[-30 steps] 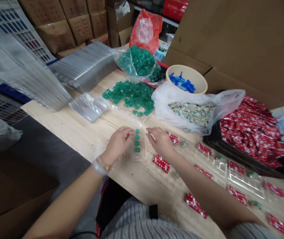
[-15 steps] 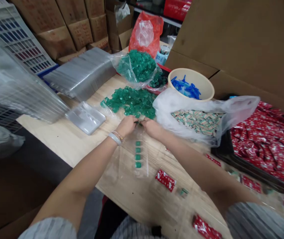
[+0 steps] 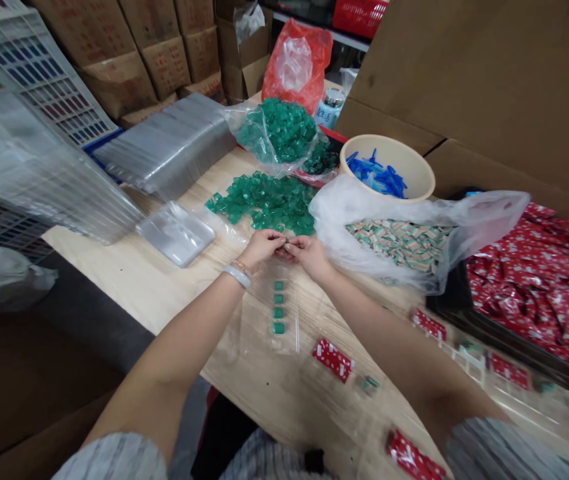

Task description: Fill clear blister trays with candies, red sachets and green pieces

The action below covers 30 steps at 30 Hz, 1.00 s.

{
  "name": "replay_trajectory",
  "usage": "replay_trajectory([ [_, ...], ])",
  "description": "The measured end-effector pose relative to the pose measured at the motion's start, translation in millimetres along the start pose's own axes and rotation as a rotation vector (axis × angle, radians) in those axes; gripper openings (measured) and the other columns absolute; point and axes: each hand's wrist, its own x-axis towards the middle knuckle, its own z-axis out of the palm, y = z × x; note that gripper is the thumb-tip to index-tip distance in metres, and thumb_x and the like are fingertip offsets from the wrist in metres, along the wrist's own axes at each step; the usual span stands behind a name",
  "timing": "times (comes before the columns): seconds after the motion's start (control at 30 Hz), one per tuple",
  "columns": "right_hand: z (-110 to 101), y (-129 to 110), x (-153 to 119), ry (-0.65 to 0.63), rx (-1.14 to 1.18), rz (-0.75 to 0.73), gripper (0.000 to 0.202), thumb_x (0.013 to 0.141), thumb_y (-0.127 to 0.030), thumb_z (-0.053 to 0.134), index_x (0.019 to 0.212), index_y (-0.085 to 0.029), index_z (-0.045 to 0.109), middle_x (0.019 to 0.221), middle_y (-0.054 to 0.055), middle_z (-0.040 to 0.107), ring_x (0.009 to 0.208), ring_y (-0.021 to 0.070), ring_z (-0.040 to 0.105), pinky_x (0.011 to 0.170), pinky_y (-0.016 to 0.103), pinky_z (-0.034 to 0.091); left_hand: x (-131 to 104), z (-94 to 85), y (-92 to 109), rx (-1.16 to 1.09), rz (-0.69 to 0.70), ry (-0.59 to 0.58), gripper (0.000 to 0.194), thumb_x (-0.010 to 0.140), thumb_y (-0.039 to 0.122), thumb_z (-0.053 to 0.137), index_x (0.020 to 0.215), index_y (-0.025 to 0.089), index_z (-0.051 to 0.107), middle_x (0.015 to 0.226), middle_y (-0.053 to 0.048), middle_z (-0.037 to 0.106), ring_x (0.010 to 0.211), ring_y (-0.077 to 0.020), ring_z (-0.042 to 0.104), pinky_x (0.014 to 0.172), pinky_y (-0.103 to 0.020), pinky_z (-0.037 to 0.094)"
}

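Observation:
My left hand (image 3: pixel 264 246) and my right hand (image 3: pixel 308 253) meet at the fingertips just in front of a loose pile of green pieces (image 3: pixel 267 200). Both are closed in a pinch around something small and dark that I cannot make out. Below them a clear plastic tray (image 3: pixel 257 333) lies on the wooden table (image 3: pixel 164 293), with several green squares (image 3: pixel 278 313) in one column. To its right lies a red patterned packet (image 3: pixel 333 359), beside a small green-and-tan piece (image 3: pixel 368 385).
A bag of green pieces (image 3: pixel 284 130), a cream bowl of blue pieces (image 3: pixel 422 177) and a white bag of small packets (image 3: pixel 334 213) stand behind. Clear trays (image 3: pixel 164 140) are stacked at left; a black crate (image 3: pixel 454 293) holds red packets at right.
My fingertips have come closer together in front of the green pile, around the small dark thing. The whole view has shifted slightly.

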Motion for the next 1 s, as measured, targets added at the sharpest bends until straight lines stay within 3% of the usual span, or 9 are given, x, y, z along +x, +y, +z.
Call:
replay_trajectory([
  [0.1,-2.0,-5.7,-9.5,-0.068,0.229,0.078,0.011,0.066,-0.019,0.064,0.069,-0.014,0.055,0.054,-0.002,0.060,0.048,0.0096,0.057,0.051,0.023,0.051,-3.6,-1.2,-0.6,-0.076,-0.012,-0.014,0.005,0.072,0.011,0.053,0.076,0.009,0.057,0.057,0.002,0.056,0.046,-0.0056,0.051,0.053,-0.020,0.046],
  [0.2,-4.8,-11.7,-17.4,-0.113,0.298,0.126,0.009,0.067,-0.016,0.064,0.071,-0.013,0.056,0.052,-0.001,0.061,0.049,0.0107,0.059,0.052,0.024,0.053,-8.6,-3.0,-1.5,-0.169,-0.018,-0.033,0.004,0.071,0.010,0.055,0.074,0.009,0.057,0.054,0.002,0.056,0.045,-0.0051,0.051,0.051,-0.018,0.043],
  [0.47,5.2,-14.8,-43.5,0.009,0.130,0.048,0.008,0.071,-0.007,0.052,0.068,-0.014,0.049,0.047,-0.005,0.056,0.043,0.0087,0.056,0.044,0.019,0.050,-36.6,2.6,-6.0,-0.163,0.101,-0.124,0.019,0.061,0.022,0.066,0.073,0.009,0.059,0.058,0.002,0.056,0.050,-0.0067,0.049,0.051,-0.020,0.038],
  [0.7,13.2,-4.0,-87.9,0.028,0.068,0.029,0.005,0.070,-0.017,0.053,0.069,-0.015,0.048,0.048,-0.005,0.053,0.044,0.0090,0.055,0.045,0.021,0.049,-79.9,4.5,-9.4,-0.003,0.129,-0.116,0.016,0.060,0.006,0.055,0.075,0.010,0.058,0.059,0.003,0.055,0.048,-0.0051,0.047,0.049,-0.018,0.037],
  [0.83,12.4,2.3,-115.5,0.074,-0.073,-0.167,0.007,0.072,-0.023,0.051,0.073,-0.015,0.051,0.055,-0.004,0.051,0.047,0.0080,0.051,0.047,0.021,0.046,-107.0,4.8,-9.8,-0.058,-0.002,-0.074,0.012,0.061,0.005,0.052,0.070,0.011,0.057,0.053,0.003,0.052,0.045,-0.0049,0.046,0.046,-0.017,0.036],
  [1.0,4.5,9.1,-156.0,-0.037,-0.330,-0.548,0.021,0.076,-0.025,0.053,0.094,-0.018,0.059,0.089,0.005,0.057,0.071,0.0108,0.054,0.065,0.025,0.046,-145.0,6.6,-21.4,-0.436,-0.184,-0.246,0.014,0.061,0.013,0.062,0.074,0.011,0.059,0.060,0.001,0.055,0.052,-0.0043,0.049,0.052,-0.017,0.040],
])
